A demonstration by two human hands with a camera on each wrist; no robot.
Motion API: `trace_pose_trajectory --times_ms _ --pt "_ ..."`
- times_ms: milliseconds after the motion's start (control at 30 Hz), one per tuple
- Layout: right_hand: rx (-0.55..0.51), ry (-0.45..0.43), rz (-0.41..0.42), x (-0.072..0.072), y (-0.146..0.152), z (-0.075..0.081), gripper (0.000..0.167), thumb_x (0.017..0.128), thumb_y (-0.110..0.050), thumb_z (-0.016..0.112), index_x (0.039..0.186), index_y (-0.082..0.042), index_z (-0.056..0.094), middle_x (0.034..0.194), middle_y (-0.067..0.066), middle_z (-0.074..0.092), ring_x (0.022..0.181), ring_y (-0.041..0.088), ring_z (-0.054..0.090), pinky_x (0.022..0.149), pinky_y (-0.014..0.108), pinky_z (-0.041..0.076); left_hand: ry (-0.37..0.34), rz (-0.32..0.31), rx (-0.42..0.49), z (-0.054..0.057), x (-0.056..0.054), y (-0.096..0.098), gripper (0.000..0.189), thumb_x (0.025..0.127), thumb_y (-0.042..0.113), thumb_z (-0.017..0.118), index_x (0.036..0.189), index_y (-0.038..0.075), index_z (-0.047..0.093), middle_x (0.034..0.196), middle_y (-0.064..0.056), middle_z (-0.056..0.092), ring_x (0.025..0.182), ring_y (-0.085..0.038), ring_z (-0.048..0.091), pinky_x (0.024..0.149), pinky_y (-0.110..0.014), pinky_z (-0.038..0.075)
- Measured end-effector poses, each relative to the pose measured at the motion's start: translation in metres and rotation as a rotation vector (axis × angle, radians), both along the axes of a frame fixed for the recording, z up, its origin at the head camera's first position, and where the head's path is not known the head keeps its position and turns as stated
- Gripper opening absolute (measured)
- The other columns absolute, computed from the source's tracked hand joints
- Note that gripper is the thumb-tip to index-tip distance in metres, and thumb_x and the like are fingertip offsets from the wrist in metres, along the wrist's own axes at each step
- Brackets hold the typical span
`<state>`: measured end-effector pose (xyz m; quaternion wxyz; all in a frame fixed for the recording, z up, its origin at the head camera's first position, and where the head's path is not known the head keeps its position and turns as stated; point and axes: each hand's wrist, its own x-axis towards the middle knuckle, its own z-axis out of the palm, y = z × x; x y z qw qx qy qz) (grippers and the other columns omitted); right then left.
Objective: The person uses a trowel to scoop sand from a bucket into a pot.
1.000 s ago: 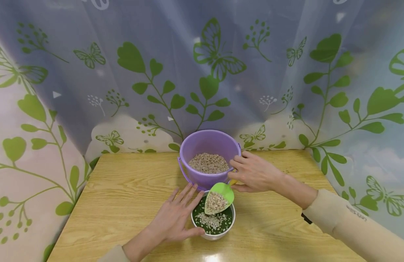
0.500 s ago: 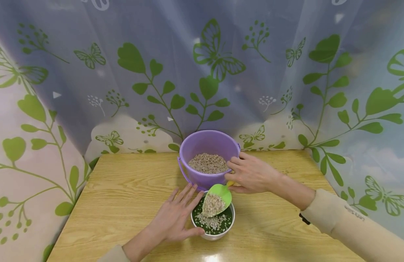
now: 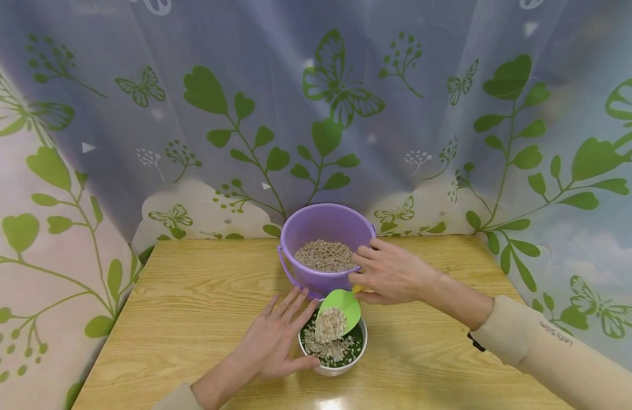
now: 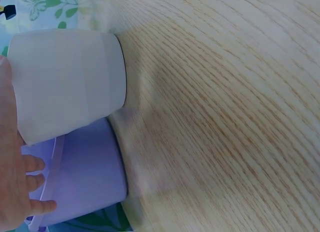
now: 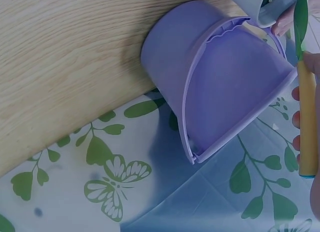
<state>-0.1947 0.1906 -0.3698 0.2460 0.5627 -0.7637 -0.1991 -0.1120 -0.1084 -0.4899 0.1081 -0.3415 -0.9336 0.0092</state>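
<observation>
My right hand (image 3: 390, 270) grips the yellow handle (image 5: 307, 127) of a small trowel with a green blade (image 3: 351, 307). Pale tan granules (image 3: 330, 324) lie heaped on the blade, which tilts tip-down over a white pot (image 3: 333, 371). Inside the pot, more granules are spread over a dark green surface. My left hand (image 3: 277, 341) rests along the pot's left rim with straight, spread fingers. In the left wrist view, the pot's smooth wall (image 4: 67, 84) shows beside those fingers. Just behind the pot stands a purple bucket (image 3: 321, 283), partly filled with similar granules.
The bucket's handle (image 3: 285, 267) hangs down on its left side. All stands on a wood-grain table (image 3: 203, 273), with a curtain (image 3: 234, 188) printed with leaves and butterflies behind it and along both sides.
My right hand has shifted slightly left and toward me, bringing the trowel tip lower over the pot. More granules now cover the pot's green surface. The left hand stays in place.
</observation>
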Motion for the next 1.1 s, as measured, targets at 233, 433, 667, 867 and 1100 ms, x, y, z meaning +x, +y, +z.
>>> trace_pose_trajectory --times_ms 233,433,667,867,1100 --pt "0.008 -0.017 -0.018 -0.001 0.005 0.002 0.034 0.095 -0.062 0.067 0.092 -0.028 0.063 0.095 -0.003 0.063 0.088 0.017 0.053 0.079 0.031 0.046 -0.003 -0.001 0.002 0.001 0.000 0.000 0.107 0.090 0.090 0.043 0.168 0.017 0.029 0.172 -0.015 0.034 0.161 -0.032 0.032 0.128 -0.056 0.036" --pt "0.001 -0.021 -0.022 -0.003 0.010 0.004 0.033 0.095 -0.061 0.068 0.094 -0.029 0.064 0.100 -0.002 0.066 0.088 0.016 0.053 0.079 0.030 0.046 -0.004 -0.001 -0.014 0.001 0.001 0.000 0.107 0.091 0.090 0.039 0.168 0.016 0.029 0.173 -0.015 0.032 0.162 -0.032 0.031 0.128 -0.056 0.035" --pt "0.012 0.014 -0.019 -0.004 0.016 0.006 0.034 0.095 -0.061 0.067 0.096 -0.028 0.063 0.098 -0.002 0.065 0.089 0.017 0.055 0.082 0.032 0.048 -0.018 -0.002 -0.006 0.002 0.001 0.000 0.107 0.091 0.090 0.041 0.168 0.016 0.028 0.173 -0.015 0.031 0.162 -0.032 0.030 0.129 -0.056 0.034" --pt "0.006 0.005 -0.029 -0.005 0.020 0.008 0.033 0.094 -0.060 0.068 0.094 -0.027 0.064 0.090 -0.003 0.058 0.086 0.017 0.052 0.080 0.032 0.047 -0.019 -0.003 -0.003 0.002 0.002 0.000 0.108 0.091 0.089 0.043 0.168 0.016 0.028 0.173 -0.016 0.031 0.162 -0.032 0.030 0.129 -0.056 0.034" --pt "0.023 0.018 -0.063 -0.004 0.026 0.012 0.036 0.093 -0.063 0.068 0.099 -0.027 0.066 0.102 -0.001 0.066 0.097 0.020 0.059 0.085 0.036 0.050 -0.020 -0.007 -0.002 0.002 0.001 -0.001 0.108 0.091 0.089 0.043 0.168 0.015 0.028 0.173 -0.016 0.031 0.162 -0.032 0.030 0.129 -0.056 0.033"
